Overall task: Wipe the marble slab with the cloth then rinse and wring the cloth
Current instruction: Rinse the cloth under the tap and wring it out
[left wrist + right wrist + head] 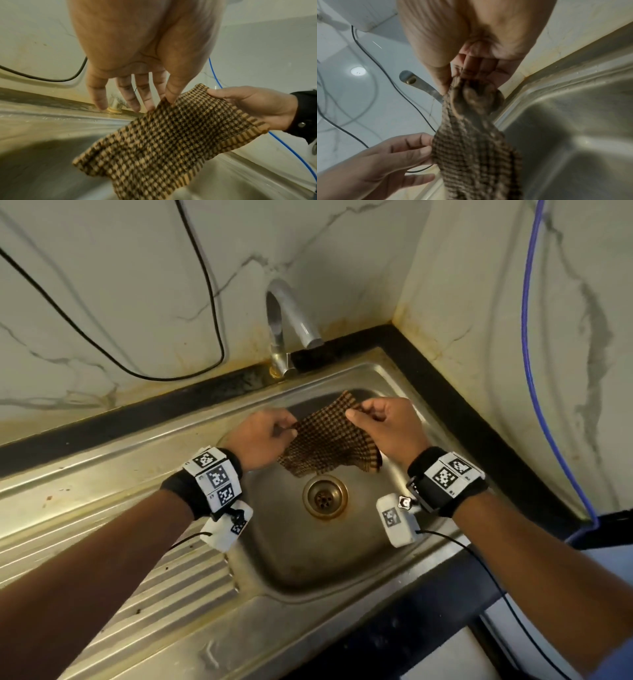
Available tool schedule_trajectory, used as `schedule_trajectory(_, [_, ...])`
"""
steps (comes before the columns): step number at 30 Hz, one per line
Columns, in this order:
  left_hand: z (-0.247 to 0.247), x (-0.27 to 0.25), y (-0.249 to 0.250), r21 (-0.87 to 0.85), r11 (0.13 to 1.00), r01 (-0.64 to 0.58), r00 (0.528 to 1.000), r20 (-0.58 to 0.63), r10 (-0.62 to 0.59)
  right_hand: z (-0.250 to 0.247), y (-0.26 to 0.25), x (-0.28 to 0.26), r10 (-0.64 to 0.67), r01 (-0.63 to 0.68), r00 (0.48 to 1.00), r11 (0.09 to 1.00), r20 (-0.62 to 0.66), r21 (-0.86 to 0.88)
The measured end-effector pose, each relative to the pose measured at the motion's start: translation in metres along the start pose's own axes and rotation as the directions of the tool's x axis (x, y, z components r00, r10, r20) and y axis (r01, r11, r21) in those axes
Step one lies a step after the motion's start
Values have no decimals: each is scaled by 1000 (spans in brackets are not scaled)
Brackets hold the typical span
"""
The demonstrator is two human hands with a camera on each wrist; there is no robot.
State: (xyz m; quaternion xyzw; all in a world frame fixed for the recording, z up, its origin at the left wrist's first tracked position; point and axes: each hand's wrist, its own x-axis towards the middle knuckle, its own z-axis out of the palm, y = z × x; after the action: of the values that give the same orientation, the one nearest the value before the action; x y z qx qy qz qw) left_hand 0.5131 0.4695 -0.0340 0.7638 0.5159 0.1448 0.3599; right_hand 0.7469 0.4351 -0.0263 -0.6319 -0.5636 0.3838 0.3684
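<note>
A brown and tan checked cloth [327, 436] hangs spread out over the steel sink basin [308, 563], below the tap spout [310, 335]. My left hand [263, 436] pinches its left edge between thumb and forefinger, the other fingers [126, 93] straight. My right hand [383, 422] pinches the upper right edge, fingers curled. In the left wrist view the cloth [163, 142] is stretched between my left hand [164, 100] and my right hand [248, 105]. The right wrist view shows the cloth [476, 148] hanging from my right hand [453, 82], with my left hand [412, 151] at its side. No water runs from the tap.
The drain [324, 496] lies under the cloth. A ribbed steel draining board [113, 546] runs left of the basin. A black counter edge [455, 405] and marble wall [120, 285] close in behind and right. A black cable [205, 285] and a blue cable [529, 371] hang on the walls.
</note>
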Motion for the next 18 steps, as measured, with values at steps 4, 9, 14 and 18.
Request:
schedule_trajectory(4, [14,0,30,-108,989,100,992,-63,-107,-9,3,8,-25,20,998,996,50,91])
schedule_trajectory(9, [40,-1,75,-349,912,217,967,205,-151,-20,7,11,75,-109,989,951,127,289])
schedule_trajectory(14, [54,8,83,-239,966,98,995,38,-92,-29,11,17,83,-179,969,884,233,431])
schedule_trajectory(18, [48,10,84,-157,985,74,997,9,-73,-28,17,18,22,-151,962,872,271,466])
